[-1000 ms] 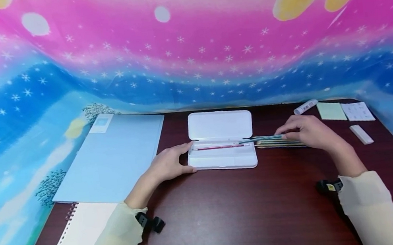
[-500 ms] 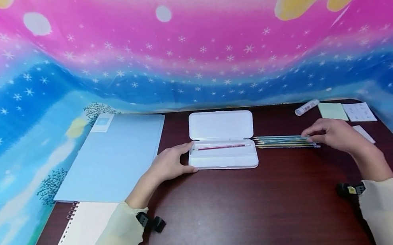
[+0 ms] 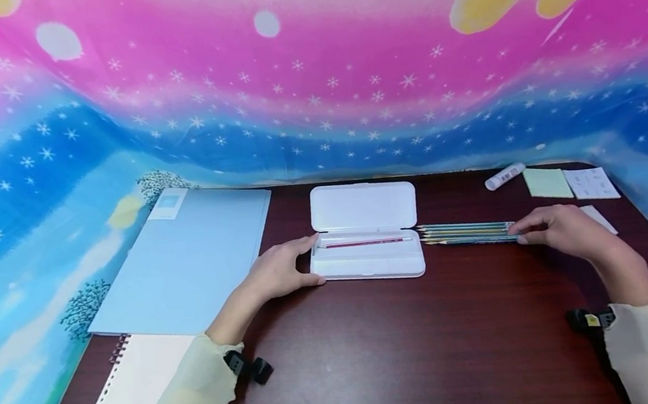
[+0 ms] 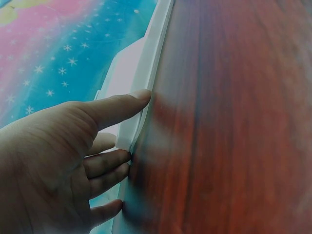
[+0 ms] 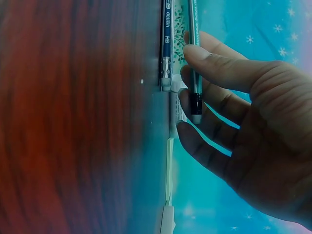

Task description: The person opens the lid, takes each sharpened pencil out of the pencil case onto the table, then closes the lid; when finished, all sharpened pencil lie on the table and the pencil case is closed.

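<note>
An opened white pencil case [image 3: 375,266] lies mid-table with its lid back and a red pencil [image 3: 370,242] inside. My left hand [image 3: 280,269] holds the case's left end, the thumb at its front edge and the fingers round the end. Right of the case lies a row of several pencils [image 3: 464,233], sharpened tips toward it. At their eraser ends is my right hand [image 3: 566,226]. In the right wrist view its thumb and index finger pinch a pencil [image 5: 195,83] with a black band and white eraser, beside a dark blue pencil [image 5: 167,44].
A light blue folder [image 3: 200,261] and a spiral notebook [image 3: 136,393] lie at the left. At the back right are a glue stick [image 3: 505,176], a green sticky-note pad [image 3: 547,183], a printed white pad [image 3: 591,184] and a white block [image 3: 600,218] partly behind the right hand.
My right hand has moved right and nearer, away from the case; the pencil whose tip was over the case now lines up with the others. My left hand stays at the case.
</note>
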A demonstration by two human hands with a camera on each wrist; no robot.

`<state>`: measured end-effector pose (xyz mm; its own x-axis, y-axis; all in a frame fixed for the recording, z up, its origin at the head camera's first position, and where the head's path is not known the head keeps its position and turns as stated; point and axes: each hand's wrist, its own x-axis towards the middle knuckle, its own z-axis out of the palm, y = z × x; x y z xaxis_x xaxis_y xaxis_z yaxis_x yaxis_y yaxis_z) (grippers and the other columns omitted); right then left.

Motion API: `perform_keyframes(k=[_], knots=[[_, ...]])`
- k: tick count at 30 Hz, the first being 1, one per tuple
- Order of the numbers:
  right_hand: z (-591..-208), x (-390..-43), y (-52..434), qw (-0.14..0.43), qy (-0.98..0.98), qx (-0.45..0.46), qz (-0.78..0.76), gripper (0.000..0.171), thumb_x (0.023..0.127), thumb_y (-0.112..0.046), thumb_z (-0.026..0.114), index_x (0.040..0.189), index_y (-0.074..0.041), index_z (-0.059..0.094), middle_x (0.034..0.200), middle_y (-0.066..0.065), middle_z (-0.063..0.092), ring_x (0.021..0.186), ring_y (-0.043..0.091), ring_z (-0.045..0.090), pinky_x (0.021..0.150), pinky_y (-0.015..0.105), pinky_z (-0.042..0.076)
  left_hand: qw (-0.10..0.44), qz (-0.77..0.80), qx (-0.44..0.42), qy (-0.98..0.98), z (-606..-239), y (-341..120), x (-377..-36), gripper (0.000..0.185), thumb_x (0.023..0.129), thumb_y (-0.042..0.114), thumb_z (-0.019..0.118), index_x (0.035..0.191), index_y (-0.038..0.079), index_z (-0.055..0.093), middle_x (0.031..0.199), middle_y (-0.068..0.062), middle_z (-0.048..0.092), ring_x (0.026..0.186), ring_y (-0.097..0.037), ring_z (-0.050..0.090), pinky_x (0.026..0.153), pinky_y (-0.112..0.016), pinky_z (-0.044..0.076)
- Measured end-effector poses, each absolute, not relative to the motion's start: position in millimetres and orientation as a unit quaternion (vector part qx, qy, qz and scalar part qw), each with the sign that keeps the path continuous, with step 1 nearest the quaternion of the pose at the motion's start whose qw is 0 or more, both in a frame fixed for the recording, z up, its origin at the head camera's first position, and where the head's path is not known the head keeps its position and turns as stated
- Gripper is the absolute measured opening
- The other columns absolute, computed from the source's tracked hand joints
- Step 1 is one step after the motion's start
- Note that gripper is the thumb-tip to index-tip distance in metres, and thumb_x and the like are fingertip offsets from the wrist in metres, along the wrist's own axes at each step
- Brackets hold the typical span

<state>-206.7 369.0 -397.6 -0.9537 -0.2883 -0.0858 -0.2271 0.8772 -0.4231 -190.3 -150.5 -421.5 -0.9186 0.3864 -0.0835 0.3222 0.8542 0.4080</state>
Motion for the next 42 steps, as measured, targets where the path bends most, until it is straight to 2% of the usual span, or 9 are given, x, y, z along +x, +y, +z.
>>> perform_keyframes(k=[5,8,13,19,24,30,42], knots=[[-399.3,-206.8,364.1,0.082,0.966,-0.139,-0.203,0.019,0.092,-0.014,0.074,0.106,-0.023,0.082,0.117,0.014,0.073,0.111,0.038,0.065,0.084,0.045,0.055,0.083,0.197,0.184,0.959,-420.9,-149.9,-190.2,0.09,0.081,0.051,0.081,0.157,0.024,0.04,0.156,-0.002,0.049,0.143,-0.026,0.049,0.114,-0.049,0.042],[-400.3,-208.2,360.9,0.089,0.965,-0.143,-0.203,0.018,0.091,-0.016,0.075,0.107,-0.021,0.081,0.117,0.015,0.073,0.11,0.038,0.065,0.084,0.047,0.055,0.083,0.197,0.185,0.959,-420.7,-149.8,-190.0,0.09,0.081,0.051,0.081,0.157,0.024,0.04,0.156,-0.003,0.049,0.143,-0.026,0.049,0.114,-0.049,0.042],[-401.2,-212.7,355.9,0.098,0.966,-0.146,-0.192,0.015,0.092,-0.016,0.074,0.106,-0.02,0.08,0.114,0.012,0.074,0.103,0.031,0.066,0.078,0.041,0.053,0.083,0.198,0.182,0.96,-420.9,-150.2,-189.4,0.09,0.081,0.051,0.081,0.157,0.024,0.04,0.157,-0.003,0.049,0.143,-0.026,0.048,0.114,-0.049,0.042],[-401.0,-215.7,349.1,0.116,0.965,-0.137,-0.189,0.009,0.093,-0.016,0.072,0.099,-0.018,0.078,0.093,0.0,0.073,0.081,0.018,0.056,0.068,0.032,0.045,0.082,0.199,0.181,0.96,-421.0,-150.5,-188.7,0.09,0.081,0.052,0.081,0.157,0.025,0.04,0.157,-0.001,0.049,0.143,-0.026,0.049,0.113,-0.049,0.043],[-399.4,-216.0,341.5,0.13,0.965,-0.132,-0.183,0.002,0.092,-0.017,0.073,0.093,-0.016,0.073,0.079,-0.004,0.064,0.069,0.014,0.048,0.061,0.03,0.038,0.081,0.198,0.182,0.96,-420.7,-150.6,-188.9,0.09,0.081,0.052,0.081,0.157,0.024,0.04,0.157,-0.002,0.049,0.143,-0.026,0.049,0.113,-0.049,0.043],[-398.2,-219.4,334.2,0.132,0.967,-0.143,-0.165,0.007,0.09,-0.016,0.075,0.089,-0.017,0.069,0.075,-0.003,0.058,0.068,0.015,0.049,0.062,0.031,0.039,0.081,0.198,0.183,0.959,-420.7,-150.5,-189.4,0.091,0.081,0.052,0.081,0.157,0.024,0.039,0.157,-0.002,0.049,0.143,-0.026,0.049,0.113,-0.049,0.043],[-397.7,-224.9,328.8,0.138,0.967,-0.147,-0.156,0.007,0.09,-0.015,0.075,0.091,-0.017,0.069,0.08,-0.002,0.061,0.072,0.016,0.052,0.065,0.032,0.041,0.083,0.201,0.183,0.959,-418.5,-149.9,-188.5,0.091,0.081,0.052,0.081,0.157,0.024,0.04,0.156,-0.001,0.049,0.142,-0.025,0.05,0.112,-0.049,0.044]])
